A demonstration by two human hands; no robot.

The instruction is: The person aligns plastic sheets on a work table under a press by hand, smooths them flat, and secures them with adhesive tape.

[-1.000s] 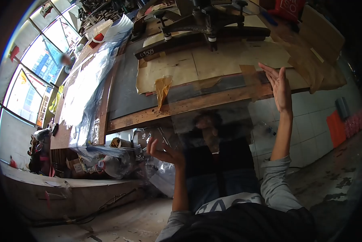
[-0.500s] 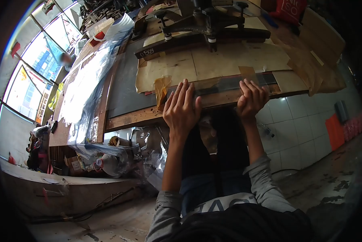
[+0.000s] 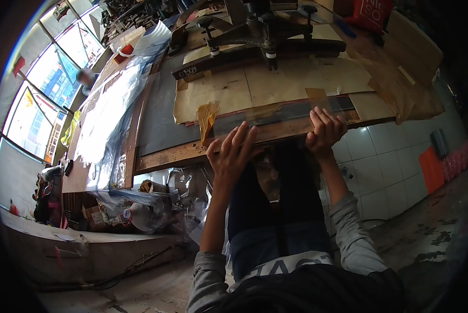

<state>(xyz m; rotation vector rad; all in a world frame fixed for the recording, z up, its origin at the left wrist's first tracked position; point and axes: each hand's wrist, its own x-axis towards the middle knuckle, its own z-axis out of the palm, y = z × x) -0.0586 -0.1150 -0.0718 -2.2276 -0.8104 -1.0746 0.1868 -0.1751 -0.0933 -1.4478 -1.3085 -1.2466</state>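
At the front wooden edge (image 3: 184, 152) of the workbench, my left hand (image 3: 232, 152) has its fingers spread, holding nothing. Its fingertips lie over the edge, just below a piece of brown tape (image 3: 208, 119). My right hand (image 3: 326, 128) rests farther right on the same edge, fingers slightly bent and flat, with nothing in them. Under its fingertips runs a dark strip (image 3: 294, 111), apparently covered by clear film. Behind the hands lies a cream-coloured board (image 3: 218, 96) with a second patch of tape (image 3: 316, 95). A black metal press frame (image 3: 268, 47) stands over the board.
Plastic sheets (image 3: 122, 99) cover a side table at the left. A red bag (image 3: 370, 14) and brown cardboard (image 3: 414, 44) are at the back right. A person (image 3: 85, 79) is by the windows. Clutter (image 3: 140, 214) sits under the bench.
My left hand has drawn back toward my body, from the strip to the bench's front edge. My right hand has shifted slightly downward and stays at the edge.
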